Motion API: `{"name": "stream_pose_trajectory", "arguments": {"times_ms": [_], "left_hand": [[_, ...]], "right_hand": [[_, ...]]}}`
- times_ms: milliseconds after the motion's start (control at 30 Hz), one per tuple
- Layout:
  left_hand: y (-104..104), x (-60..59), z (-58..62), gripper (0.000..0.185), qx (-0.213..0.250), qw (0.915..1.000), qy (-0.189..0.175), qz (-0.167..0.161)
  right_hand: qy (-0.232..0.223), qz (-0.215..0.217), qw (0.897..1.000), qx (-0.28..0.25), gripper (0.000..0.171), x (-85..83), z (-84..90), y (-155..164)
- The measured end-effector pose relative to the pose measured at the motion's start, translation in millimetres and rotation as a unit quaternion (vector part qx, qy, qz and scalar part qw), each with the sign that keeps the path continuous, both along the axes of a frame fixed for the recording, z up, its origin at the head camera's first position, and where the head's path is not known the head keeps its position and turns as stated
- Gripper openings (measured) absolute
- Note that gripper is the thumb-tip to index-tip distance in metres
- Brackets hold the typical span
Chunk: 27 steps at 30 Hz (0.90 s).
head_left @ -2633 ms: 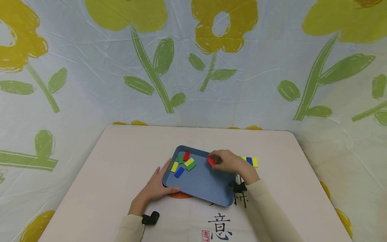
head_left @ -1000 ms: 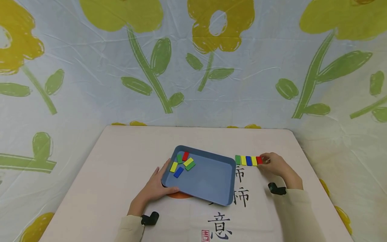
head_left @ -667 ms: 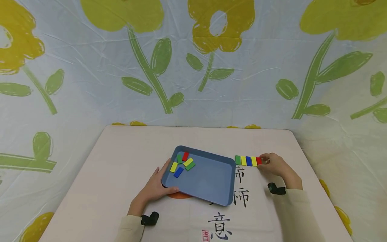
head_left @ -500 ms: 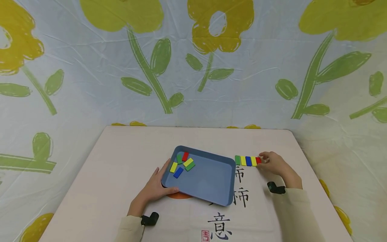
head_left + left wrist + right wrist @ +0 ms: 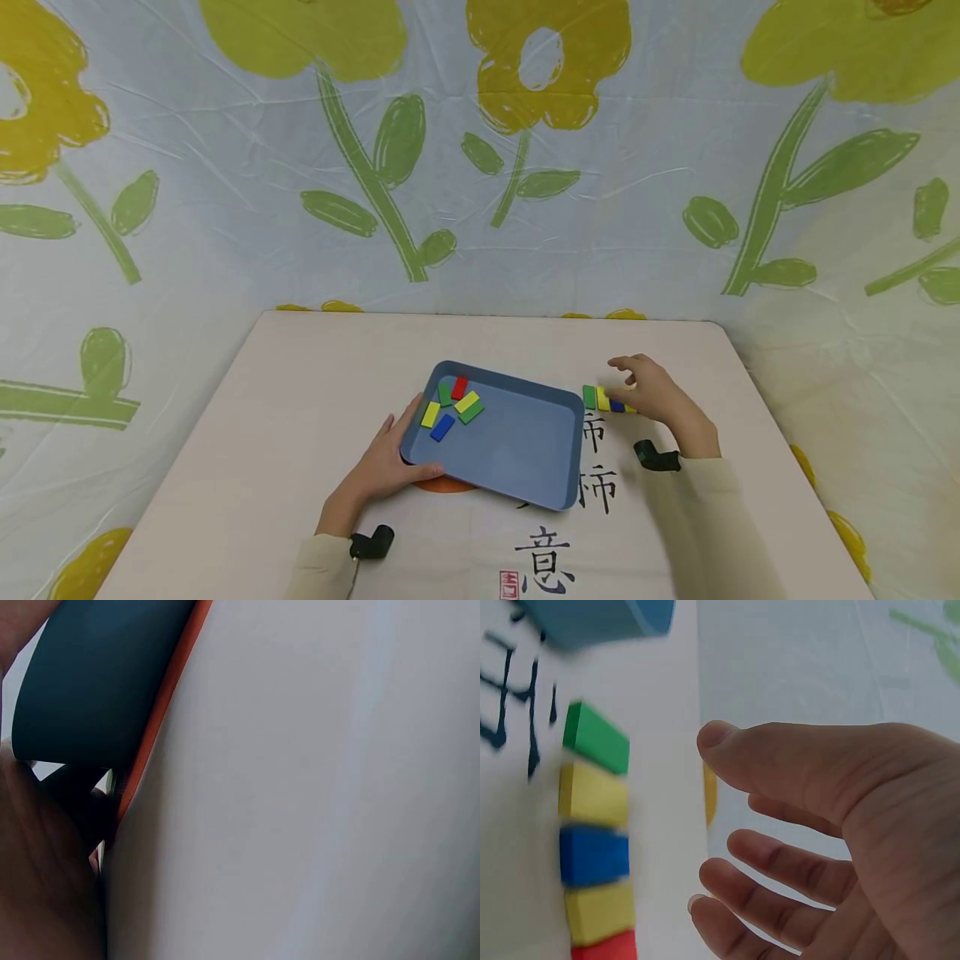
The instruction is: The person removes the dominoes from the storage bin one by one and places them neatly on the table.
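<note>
A person's right hand (image 5: 648,392), fingers relaxed and holding nothing, is hovering over a row of coloured blocks (image 5: 596,832) lying edge to edge on the table (image 5: 300,367) just right of a blue tray (image 5: 525,467): green, yellow, blue, yellow, red. The left hand (image 5: 382,462) is lying with straight fingers against the tray's left rim, steadying it. Keeping that tray still while lifting one block at a time would probably leave the row undisturbed. In the tray's far left corner, five blocks (image 5: 454,403) are lying loose: two green, one red, two yellow-faced, one blue among them.
</note>
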<state>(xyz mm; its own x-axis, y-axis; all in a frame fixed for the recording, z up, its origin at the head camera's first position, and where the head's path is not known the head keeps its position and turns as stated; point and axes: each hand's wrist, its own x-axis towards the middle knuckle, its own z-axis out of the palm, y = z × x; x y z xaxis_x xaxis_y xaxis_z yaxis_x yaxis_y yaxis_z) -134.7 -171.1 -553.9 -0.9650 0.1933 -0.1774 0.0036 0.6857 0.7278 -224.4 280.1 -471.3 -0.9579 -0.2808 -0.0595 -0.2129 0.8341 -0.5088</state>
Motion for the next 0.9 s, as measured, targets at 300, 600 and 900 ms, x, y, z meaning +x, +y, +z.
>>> {"name": "stream_pose_trajectory", "arguments": {"times_ms": [300, 600, 900], "left_hand": [[-0.4, 0.3, -0.2, 0.115, 0.008, 1.0000, 0.001, 0.000], [-1.0, 1.3, 1.9, 0.115, 0.004, 1.0000, -0.002, 0.003], [-1.2, 0.6, 1.5, 0.115, 0.004, 1.0000, 0.003, -0.004]], "right_hand": [[-0.012, 0.060, 0.998, -0.028, 0.055, 3.4, 12.9, -47.3], [0.006, 0.126, 0.992, -0.024, 0.053, 9.2, -0.2, -108.6], [-0.030, 0.174, 0.984, -0.024, 0.047, 15.1, -21.4, -156.2]]}}
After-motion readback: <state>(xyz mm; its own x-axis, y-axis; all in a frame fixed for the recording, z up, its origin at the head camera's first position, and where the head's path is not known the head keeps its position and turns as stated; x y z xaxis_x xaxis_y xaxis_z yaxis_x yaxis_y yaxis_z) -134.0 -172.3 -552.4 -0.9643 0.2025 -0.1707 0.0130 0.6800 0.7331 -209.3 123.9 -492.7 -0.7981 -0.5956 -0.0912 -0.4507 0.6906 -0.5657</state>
